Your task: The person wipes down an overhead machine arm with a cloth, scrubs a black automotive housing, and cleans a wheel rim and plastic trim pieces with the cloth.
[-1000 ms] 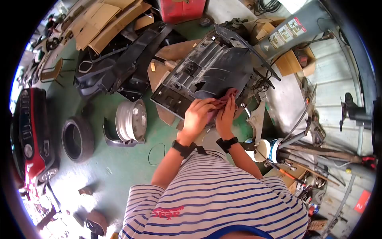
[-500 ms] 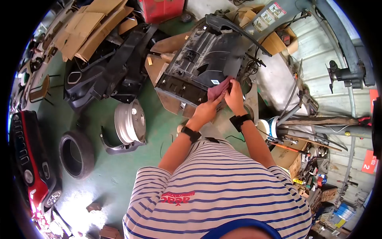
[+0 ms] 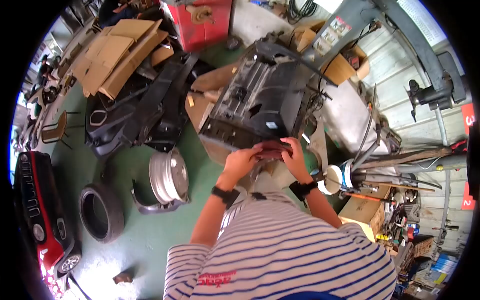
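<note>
A dark red cloth (image 3: 271, 150) is stretched between my two hands, close to my body. My left hand (image 3: 241, 164) is closed on its left end, and my right hand (image 3: 296, 159) grips the right end. Just beyond the cloth lies a large black plastic car part (image 3: 272, 100), dusty on its ribbed side, with a small white label (image 3: 271, 125) on its smooth panel. Whether the cloth touches the part's near edge I cannot tell. Both wrists carry black bands.
A steel wheel rim (image 3: 170, 177) and a tyre (image 3: 101, 213) are on the green floor at left. Black plastic parts (image 3: 140, 112) and flattened cardboard (image 3: 117, 55) lie beyond. White buckets (image 3: 332, 180) stand at right, near a grey lift post (image 3: 345, 30). A red cabinet (image 3: 202, 27) is behind.
Both hands have drawn the cloth back from the black part's panel toward my body. The cloth, earlier bunched and slanting over the panel, now lies level between them. My view has shifted slightly.
</note>
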`<state>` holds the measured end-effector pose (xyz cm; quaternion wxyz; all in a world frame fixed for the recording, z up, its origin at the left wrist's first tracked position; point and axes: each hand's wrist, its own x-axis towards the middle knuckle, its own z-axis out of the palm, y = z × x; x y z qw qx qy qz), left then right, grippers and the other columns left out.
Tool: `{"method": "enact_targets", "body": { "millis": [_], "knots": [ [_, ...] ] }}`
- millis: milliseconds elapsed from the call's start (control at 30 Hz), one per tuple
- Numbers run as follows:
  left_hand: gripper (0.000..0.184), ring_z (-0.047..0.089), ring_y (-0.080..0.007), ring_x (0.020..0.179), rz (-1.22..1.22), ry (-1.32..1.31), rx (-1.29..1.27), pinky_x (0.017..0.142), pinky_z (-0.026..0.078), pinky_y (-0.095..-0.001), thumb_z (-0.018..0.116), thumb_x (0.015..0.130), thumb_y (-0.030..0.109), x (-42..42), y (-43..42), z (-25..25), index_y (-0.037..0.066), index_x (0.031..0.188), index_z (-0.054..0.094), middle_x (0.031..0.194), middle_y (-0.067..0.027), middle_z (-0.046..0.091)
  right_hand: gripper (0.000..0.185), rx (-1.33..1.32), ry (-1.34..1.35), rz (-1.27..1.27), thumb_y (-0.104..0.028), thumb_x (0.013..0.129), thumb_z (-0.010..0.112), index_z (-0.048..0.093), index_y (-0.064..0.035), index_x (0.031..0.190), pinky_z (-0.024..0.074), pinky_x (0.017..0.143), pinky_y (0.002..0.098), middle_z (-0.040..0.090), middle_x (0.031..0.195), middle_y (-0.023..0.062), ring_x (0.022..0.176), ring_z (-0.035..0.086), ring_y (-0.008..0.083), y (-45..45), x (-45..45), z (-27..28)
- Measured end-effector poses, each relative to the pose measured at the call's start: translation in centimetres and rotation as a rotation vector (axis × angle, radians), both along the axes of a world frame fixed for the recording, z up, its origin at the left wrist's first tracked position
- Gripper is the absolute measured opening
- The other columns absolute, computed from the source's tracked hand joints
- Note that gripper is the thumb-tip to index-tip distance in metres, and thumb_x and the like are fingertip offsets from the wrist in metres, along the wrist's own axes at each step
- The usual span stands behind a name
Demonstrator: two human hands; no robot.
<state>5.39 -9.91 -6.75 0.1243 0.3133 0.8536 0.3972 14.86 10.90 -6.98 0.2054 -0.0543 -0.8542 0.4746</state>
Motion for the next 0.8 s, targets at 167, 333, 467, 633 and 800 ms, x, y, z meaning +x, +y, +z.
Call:
{"method": "enact_targets", "body": {
  "millis": [167,333,467,633,800],
  "knots": [
    [0.023,0.066,-0.0326,0.086,-0.065,0.147,0.160,0.075,0.054,-0.0410,0.059,0.083,0.018,-4.8,0.6,6.4,0.014,0.102,0.071,0.095,-0.0114,0.070,0.022,0.246,0.099,0.011,0.004,0.083,0.057,0.064,-0.0051,0.101,0.0484,0.073,0.0268,0.050,0.117,0.0121,0.093,0.058,0.0195,2.2,-3.1,10.4],
    [0.031,0.066,-0.0364,0.087,0.088,0.376,0.487,0.076,0.054,-0.0427,0.058,0.085,0.020,-10.7,6.6,10.7,0.008,0.114,0.064,0.114,-0.0171,0.065,0.027,0.530,0.148,-0.280,-0.016,0.092,0.060,0.057,-0.0024,0.115,0.0500,0.085,0.0422,0.049,0.128,0.0215,0.104,0.059,0.0381,4.1,-8.9,14.9],
    [0.048,0.057,-0.0433,0.110,0.163,0.330,0.208,0.084,0.052,-0.0501,0.053,0.091,0.029,-10.6,11.2,8.5,0.010,0.135,0.048,0.144,-0.0254,0.039,0.035,0.774,0.175,-0.285,-0.022,0.093,0.056,0.053,-0.0010,0.121,0.0404,0.101,0.0480,0.046,0.134,0.0258,0.119,0.049,0.0447,3.7,-11.0,11.4],
    [0.060,0.041,-0.0370,0.133,0.029,0.415,0.228,0.111,0.030,-0.0481,0.055,0.088,0.029,-9.6,14.0,0.0,-0.001,0.138,0.044,0.144,-0.0232,0.042,0.050,0.174,0.056,0.048,-0.029,0.099,0.047,0.038,-0.0117,0.145,0.0129,0.115,0.0496,0.020,0.155,0.0225,0.144,0.016,0.0409,3.9,-12.1,1.2],
    [0.057,0.044,-0.0370,0.132,0.022,0.432,0.259,0.111,0.031,-0.0488,0.058,0.082,0.025,-9.2,13.6,0.3,-0.003,0.131,0.050,0.139,-0.0234,0.047,0.060,0.098,-0.247,0.233,-0.031,0.101,0.043,0.020,-0.0121,0.153,0.0039,0.118,0.0433,0.000,0.161,0.0139,0.148,-0.002,0.0314,5.7,-11.1,3.1]
  ]
}}
